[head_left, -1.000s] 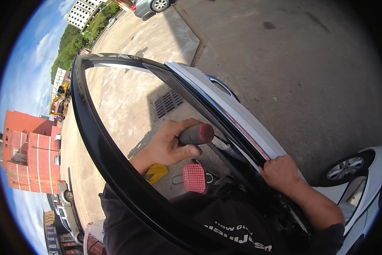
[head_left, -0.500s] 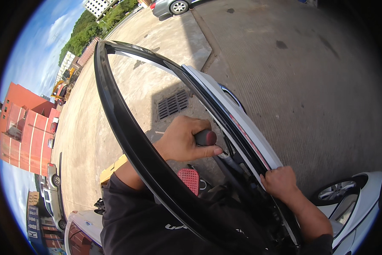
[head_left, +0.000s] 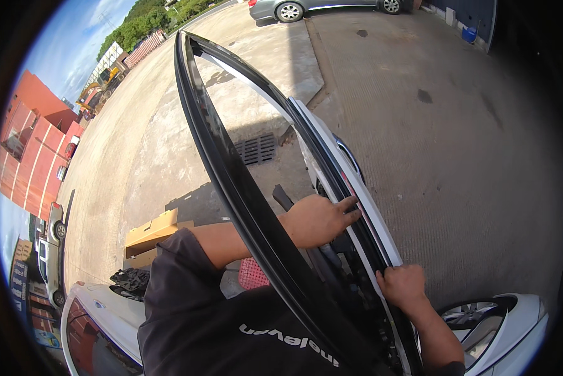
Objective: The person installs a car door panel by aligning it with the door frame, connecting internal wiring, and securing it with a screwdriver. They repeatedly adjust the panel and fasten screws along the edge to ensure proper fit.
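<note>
Door sill (head_left: 374,227) held in R hand (head_left: 402,287) grip, L hand (head_left: 319,220) atop sill, can't tell its grip.

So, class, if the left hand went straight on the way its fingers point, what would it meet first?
Probably the white door edge, just beyond the left hand, though the depth between them is unclear.

The window frame (head_left: 226,166) is black, the door (head_left: 333,155) white.

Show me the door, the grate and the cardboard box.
Door (head_left: 380,233): head view, on its white outer edge.
Grate (head_left: 257,150): head view, on its slotted middle.
Cardboard box (head_left: 153,230): head view, on its tan upper part.
</note>
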Motion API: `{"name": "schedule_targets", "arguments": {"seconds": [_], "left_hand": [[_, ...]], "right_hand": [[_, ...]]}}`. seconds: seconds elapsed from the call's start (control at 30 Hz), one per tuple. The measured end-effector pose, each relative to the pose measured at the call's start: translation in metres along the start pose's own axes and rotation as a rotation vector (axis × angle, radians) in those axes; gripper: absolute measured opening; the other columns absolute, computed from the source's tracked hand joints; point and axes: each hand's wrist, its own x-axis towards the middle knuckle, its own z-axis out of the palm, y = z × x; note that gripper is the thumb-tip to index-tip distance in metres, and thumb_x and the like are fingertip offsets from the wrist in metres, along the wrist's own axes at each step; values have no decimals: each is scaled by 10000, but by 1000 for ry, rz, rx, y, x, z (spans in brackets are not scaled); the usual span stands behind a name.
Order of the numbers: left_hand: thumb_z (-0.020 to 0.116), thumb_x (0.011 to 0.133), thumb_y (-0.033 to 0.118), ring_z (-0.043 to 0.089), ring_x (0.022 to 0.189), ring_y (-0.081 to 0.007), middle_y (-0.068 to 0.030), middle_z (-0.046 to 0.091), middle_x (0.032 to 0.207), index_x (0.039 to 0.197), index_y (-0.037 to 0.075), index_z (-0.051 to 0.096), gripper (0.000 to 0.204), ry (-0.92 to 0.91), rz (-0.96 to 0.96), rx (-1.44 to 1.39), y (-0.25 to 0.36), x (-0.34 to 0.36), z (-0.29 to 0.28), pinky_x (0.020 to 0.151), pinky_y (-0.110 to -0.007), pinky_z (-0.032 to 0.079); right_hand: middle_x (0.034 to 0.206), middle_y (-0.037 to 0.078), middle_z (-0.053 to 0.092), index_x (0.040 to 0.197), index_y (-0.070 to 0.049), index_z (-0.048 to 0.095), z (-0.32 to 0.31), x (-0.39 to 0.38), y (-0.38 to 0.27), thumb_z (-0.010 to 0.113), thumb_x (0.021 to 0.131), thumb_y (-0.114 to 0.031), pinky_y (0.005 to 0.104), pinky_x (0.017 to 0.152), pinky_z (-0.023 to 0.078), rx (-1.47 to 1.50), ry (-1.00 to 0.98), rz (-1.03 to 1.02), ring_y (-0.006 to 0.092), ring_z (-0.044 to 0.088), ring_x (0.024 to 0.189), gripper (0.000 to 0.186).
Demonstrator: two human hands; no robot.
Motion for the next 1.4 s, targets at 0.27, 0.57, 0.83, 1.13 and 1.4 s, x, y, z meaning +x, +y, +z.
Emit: {"name": "schedule_targets", "arguments": {"seconds": [0.27,0.57,0.83,1.13,1.4], "left_hand": [[748,853,227,730,763,-296,-166,635,1052,1036,-4,714,296,34,-163,-174,-9,16,45,650,-390,599],[711,781,151,750,789,-318,-158,715,916,843,17,772,160,462,-24,-127,-8,26,80,633,-417,606],[697,793,158,751,815,-315,-161,719,940,833,46,787,149,256,-57,-150,-6,20,66,642,-421,608],[717,807,152,759,806,-306,-184,723,914,840,2,783,167,270,-40,-151,-8,19,65,639,-406,618],[758,837,265,757,844,-320,-160,727,935,887,15,783,256,243,11,-201,-15,16,58,698,-425,616]], "right_hand": [[541,139,634,578,-77,676,2,-2,5,723,874,-288,437,510,528,-6,52,-80,324,655,496,367],[637,230,636,636,2,654,12,-8,8,674,943,-316,531,589,486,-92,121,-196,420,642,597,442],[592,205,618,581,-25,615,6,-1,-3,683,928,-333,532,542,455,-49,14,-14,426,621,550,469],[587,210,612,573,-16,606,3,-1,-3,699,914,-311,522,524,455,-68,-5,-29,424,619,542,460],[567,201,592,559,-22,587,2,0,-1,719,897,-288,528,514,438,-56,2,-60,427,595,521,450]]}}
